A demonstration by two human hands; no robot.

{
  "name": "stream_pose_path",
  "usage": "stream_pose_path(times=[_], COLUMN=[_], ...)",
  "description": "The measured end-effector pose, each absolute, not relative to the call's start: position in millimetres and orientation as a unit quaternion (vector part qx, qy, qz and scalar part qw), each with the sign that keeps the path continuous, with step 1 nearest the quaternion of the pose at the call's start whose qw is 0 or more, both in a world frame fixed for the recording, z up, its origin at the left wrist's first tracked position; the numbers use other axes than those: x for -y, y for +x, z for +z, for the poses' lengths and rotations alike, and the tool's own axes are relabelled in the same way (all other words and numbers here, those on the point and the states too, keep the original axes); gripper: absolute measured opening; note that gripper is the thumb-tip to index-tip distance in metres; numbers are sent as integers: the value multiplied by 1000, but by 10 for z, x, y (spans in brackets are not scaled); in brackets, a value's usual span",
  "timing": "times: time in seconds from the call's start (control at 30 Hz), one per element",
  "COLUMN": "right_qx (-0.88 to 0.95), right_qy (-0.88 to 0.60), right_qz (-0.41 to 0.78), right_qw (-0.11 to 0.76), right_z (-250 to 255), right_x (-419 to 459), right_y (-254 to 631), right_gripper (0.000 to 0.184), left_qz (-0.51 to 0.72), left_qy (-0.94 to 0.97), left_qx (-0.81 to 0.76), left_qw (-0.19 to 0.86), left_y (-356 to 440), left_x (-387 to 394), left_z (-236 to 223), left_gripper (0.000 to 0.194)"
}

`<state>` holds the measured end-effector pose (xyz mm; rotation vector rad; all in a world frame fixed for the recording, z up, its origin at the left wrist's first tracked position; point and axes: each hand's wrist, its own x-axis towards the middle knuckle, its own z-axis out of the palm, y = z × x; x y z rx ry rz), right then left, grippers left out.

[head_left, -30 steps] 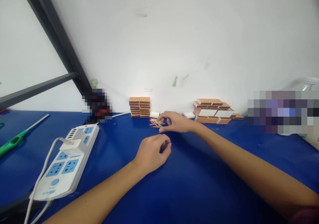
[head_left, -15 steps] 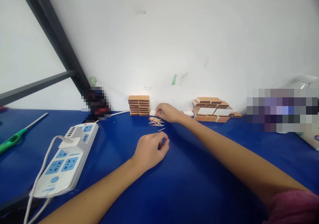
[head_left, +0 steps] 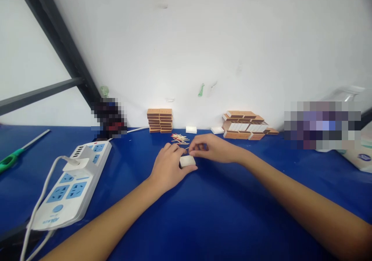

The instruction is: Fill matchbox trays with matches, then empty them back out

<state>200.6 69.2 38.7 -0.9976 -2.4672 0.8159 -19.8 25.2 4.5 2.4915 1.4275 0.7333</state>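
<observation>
1. The blue table (head_left: pixel 221 218) spreads across the foreground, with both bare forearms reaching in over it.
2. At the left lies a white power strip with blue sockets (head_left: pixel 74 191). A white adapter (head_left: pixel 80 169) is plugged into it, and a white cable (head_left: pixel 43 191) loops from the adapter toward the near edge of the view.
3. The left hand (head_left: pixel 167 164) curls around a small white tray (head_left: pixel 187 161), thumb along the near side and fingers at the far side, gripping it close to the tabletop.
4. The right hand (head_left: pixel 210 148) is just beyond and to the right of that tray, thumb and forefinger brought close together. A single matchstick (head_left: pixel 186 148) shows beside their tips; it is too small there for me to tell whether they pinch it.
5. Farther left, beyond the power strip's near end, lies a green-handled tool (head_left: pixel 13 160) with a pale rod.
6. Just past the hands, a loose pile of red-tipped matches (head_left: pixel 180 139) lies crisscrossed on the table.
7. Along the wall (head_left: pixel 186 52) stand a two-column stack of matchboxes (head_left: pixel 159 121), two more white trays (head_left: pixel 191 129), and, to the right, a wider matchbox structure (head_left: pixel 244 126) with pale pieces in its middle layer.
</observation>
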Motion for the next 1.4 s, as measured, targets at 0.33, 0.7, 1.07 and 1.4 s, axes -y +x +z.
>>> stream_pose_path(times=[0.33,0.7,1.07,1.4], right_qx=[897,877,871,852], right_qy=[-368,-396,-441,-473], right_qz=[182,188,169,168], right_qw=[163,198,133,148], right_z=[197,75,90,253], right_x=[-1222,-1238,-1198,-935], right_y=[1822,1828,1845,2167], right_gripper=[31,20,15,15], left_qz=[230,223,257,279], left_qy=[843,830,838,815], left_qx=[-472,-479,-454,-474], left_qw=[116,178,158,183], left_y=[-165,-155,-136,-175], left_x=[-206,-153,-193,-238], left_z=[16,146,43,1], left_gripper=[33,25,34,53])
